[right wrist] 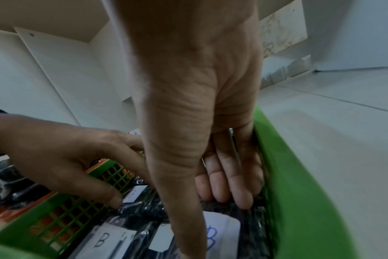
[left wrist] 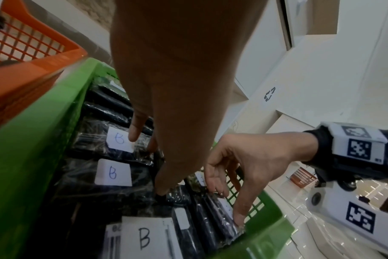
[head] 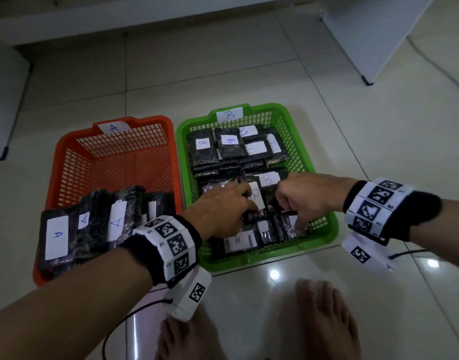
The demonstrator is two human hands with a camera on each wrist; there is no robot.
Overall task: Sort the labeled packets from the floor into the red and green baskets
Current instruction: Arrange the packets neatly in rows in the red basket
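Both hands reach into the green basket (head: 324,224): left hand (head: 223,206) fingers loosely spread, tips touching B packets (head: 237,240) near its front edge, right hand (head: 303,196) fingers extended downward beside the right wall, gripping nothing I can make out. This looks like settling the B pile; A packets (head: 56,237) fill the red basket's (head: 67,146) front. Next comes withdrawing both hands.

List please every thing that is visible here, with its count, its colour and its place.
red basket: one, orange-red, on the floor at left, tagged A.
green basket: one, green, right beside it, tagged B.
A packets: several, black with white labels, stacked at the red basket's near end.
B packets: many, black with white labels, filling the green basket.
white furniture: white, far right.
left hand: reaching into the green basket, touching packets.
right hand: in the green basket, fingers down among packets.
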